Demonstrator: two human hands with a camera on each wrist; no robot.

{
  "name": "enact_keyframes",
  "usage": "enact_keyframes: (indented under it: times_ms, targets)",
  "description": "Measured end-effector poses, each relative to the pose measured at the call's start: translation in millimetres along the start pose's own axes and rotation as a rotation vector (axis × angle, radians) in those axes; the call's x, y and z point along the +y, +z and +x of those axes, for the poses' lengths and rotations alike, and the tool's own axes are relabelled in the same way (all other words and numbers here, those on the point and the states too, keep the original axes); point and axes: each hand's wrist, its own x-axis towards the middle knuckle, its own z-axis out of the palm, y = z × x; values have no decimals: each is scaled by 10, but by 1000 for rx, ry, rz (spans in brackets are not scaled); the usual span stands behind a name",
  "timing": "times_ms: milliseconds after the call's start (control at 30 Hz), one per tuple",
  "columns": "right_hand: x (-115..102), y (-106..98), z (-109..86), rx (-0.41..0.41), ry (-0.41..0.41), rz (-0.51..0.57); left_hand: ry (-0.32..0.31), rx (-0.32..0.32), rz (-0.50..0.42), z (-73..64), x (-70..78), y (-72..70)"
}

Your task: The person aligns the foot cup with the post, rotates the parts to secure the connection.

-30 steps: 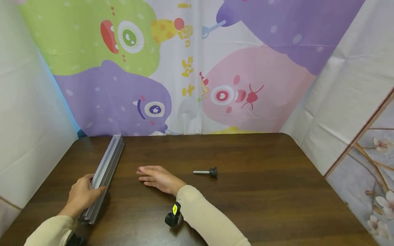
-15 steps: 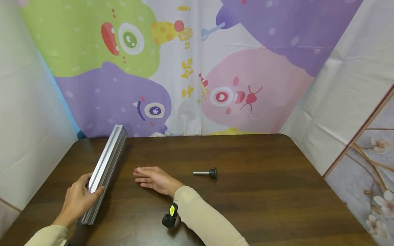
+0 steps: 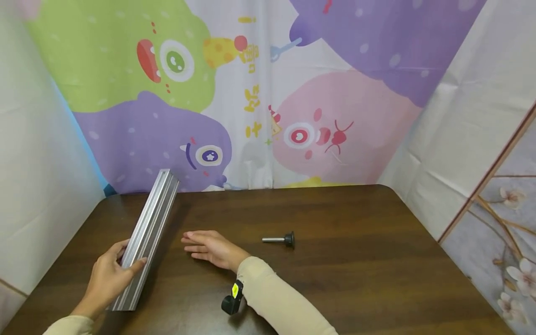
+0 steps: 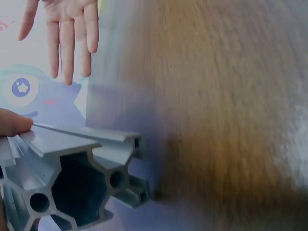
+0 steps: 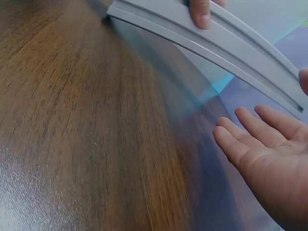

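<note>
My left hand grips a silver aluminium extrusion near its close end, thumb on the right side. The bar slants away from me, its far end raised off the table. In the left wrist view the extrusion's end shows a large hollow, round holes and slots. The right hand is held to the right of the bar, fingers extended, palm towards it, touching nothing. In the right wrist view the right hand is apart from the bar. A levelling foot with threaded stud and black base lies further right.
The dark wood-grain table has rounded far corners. Behind it hangs a cartoon-printed curtain, with pale cloth at the sides. A small black camera sits on the right wrist.
The extrusion's far end has risen from the table and swung slightly right, and the bar has rolled to show a broader face. The right hand has barely moved. The levelling foot lies unmoved.
</note>
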Motion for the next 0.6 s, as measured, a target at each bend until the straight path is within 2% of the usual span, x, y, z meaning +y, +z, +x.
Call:
enact_keyframes:
  times_ms: [100, 333, 500, 600]
  targets:
    - [5, 1, -7, -4, -2, 5, -12, -8, -75, -9, 30, 27]
    - [-11, 10, -11, -5, -16, 15, -54, -10, -347, -20, 157, 107]
    - [-25, 12, 5, -1, -35, 28, -164, -61, -581, -4, 261, 138]
    - [-40, 26, 21, 7, -45, 50, -232, -102, -675, 14, 295, 145]
